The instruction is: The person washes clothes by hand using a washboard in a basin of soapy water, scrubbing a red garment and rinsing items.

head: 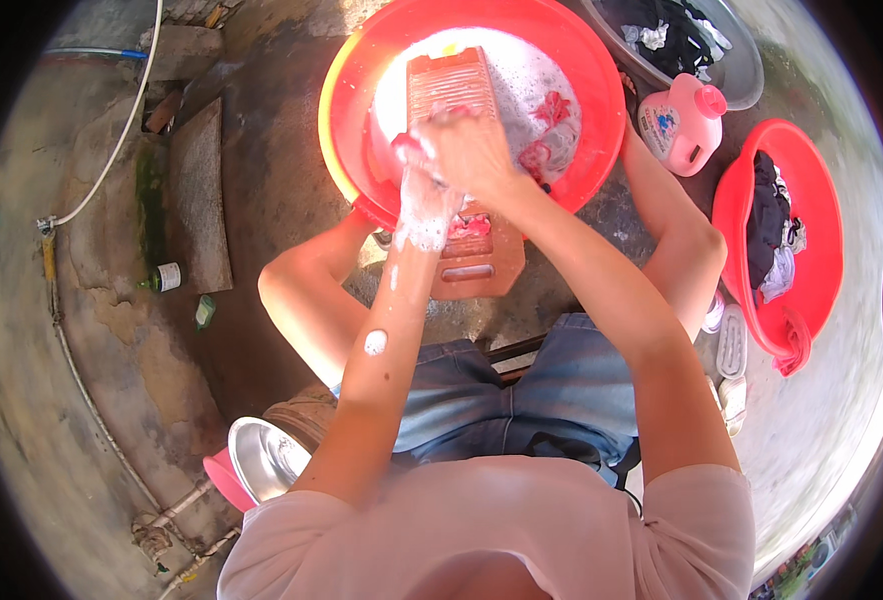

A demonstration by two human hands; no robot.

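My left hand [425,161], with suds up the wrist and forearm, is pressed against my right hand [473,148] above a brown ridged washboard [452,79]. Both hands are closed around a wet red cloth [471,226], mostly hidden by my fingers; part of it shows on the board's lower section. The washboard leans in a large red basin [595,90], its handle end sticking out over the rim towards me. Foamy water [520,71] fills the basin, with red and whitish fabric [554,139] soaking on the right. Motion blurs my fingers.
At right stand a pink detergent jug [681,124], a metal basin [745,67] of dark clothes and a red basin [824,247] of laundry. Shoes [732,341] lie beside it. A green bottle [165,277] and a metal bowl [261,457] are at left.
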